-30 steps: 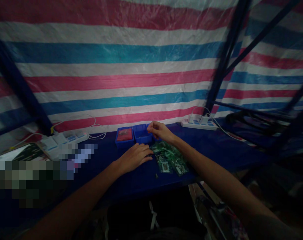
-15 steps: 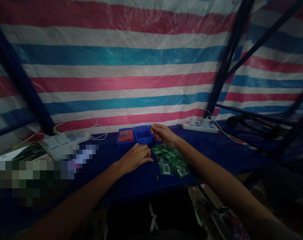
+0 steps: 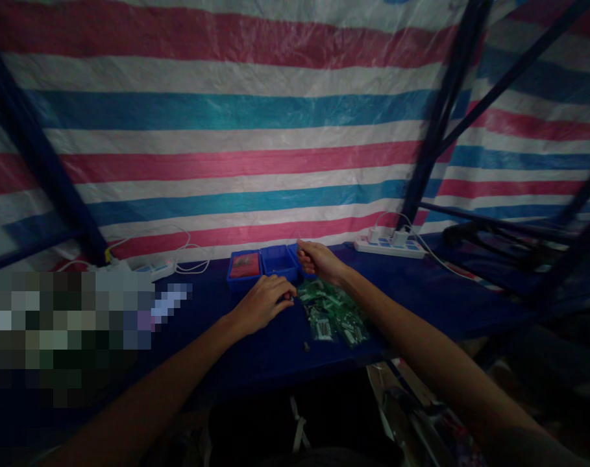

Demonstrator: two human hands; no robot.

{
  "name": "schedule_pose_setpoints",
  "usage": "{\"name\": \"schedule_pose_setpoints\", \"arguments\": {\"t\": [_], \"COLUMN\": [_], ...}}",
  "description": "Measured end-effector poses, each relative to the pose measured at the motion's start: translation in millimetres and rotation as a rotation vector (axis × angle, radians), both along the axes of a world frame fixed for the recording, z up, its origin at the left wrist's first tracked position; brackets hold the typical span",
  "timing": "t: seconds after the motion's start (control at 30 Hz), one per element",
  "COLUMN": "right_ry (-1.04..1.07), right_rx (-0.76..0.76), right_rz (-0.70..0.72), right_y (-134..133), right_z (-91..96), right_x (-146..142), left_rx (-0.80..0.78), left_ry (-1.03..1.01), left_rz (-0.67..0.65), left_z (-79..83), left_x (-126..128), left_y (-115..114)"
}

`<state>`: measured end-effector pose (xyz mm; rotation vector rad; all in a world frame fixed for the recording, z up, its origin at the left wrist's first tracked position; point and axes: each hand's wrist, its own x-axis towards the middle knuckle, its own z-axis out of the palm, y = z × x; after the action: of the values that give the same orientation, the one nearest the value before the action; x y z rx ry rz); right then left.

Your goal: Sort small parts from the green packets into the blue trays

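Note:
My left hand (image 3: 268,301) hovers over the table in front of the blue bins, its thumb and curled fingers closed on something tiny and pale that I cannot make out. Held over the right blue bin (image 3: 295,251), my right hand (image 3: 321,263) is closed too, with a small dark bit at its fingertips, too small to name. Below it lies a heap of green-tinted clear plastic bags (image 3: 331,311) with small metal parts inside. One small dark metal piece (image 3: 306,346) sits alone near the table's front edge.
A left blue bin (image 3: 244,280) holds something red; a middle blue bin (image 3: 279,266) stands beside it. Power strips with white cables lie at both sides, one white power strip (image 3: 389,247) at right. Blue metal posts and a striped plastic sheet (image 3: 256,155) rise behind the table (image 3: 202,344).
My left thumb has come up against the fingers, and a pale bit now shows there. The right hand has shifted very slightly, staying by the right bin.

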<state>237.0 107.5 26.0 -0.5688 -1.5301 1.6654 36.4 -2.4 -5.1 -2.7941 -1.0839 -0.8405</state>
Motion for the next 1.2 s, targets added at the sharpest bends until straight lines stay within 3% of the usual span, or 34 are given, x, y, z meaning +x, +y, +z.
{"name": "schedule_pose_setpoints", "arguments": {"t": [0.37,0.67,1.2], "right_ry": [-0.03,-0.045,-0.054], "right_rx": [0.051,0.073,0.081], "right_rz": [-0.023,-0.047,-0.045], "right_y": [-2,0,-2], "right_z": [-1.2,-3.4,-1.6], "right_x": [-2,-4,-4], "left_rx": [0.022,0.095,0.057], "left_ry": [-0.153,-0.156,-0.083], "left_rz": [0.015,0.061,0.207], "left_z": [4.4,2.0,-0.5], "left_x": [-9,-13,-25], "left_y": [5,12,24]}}
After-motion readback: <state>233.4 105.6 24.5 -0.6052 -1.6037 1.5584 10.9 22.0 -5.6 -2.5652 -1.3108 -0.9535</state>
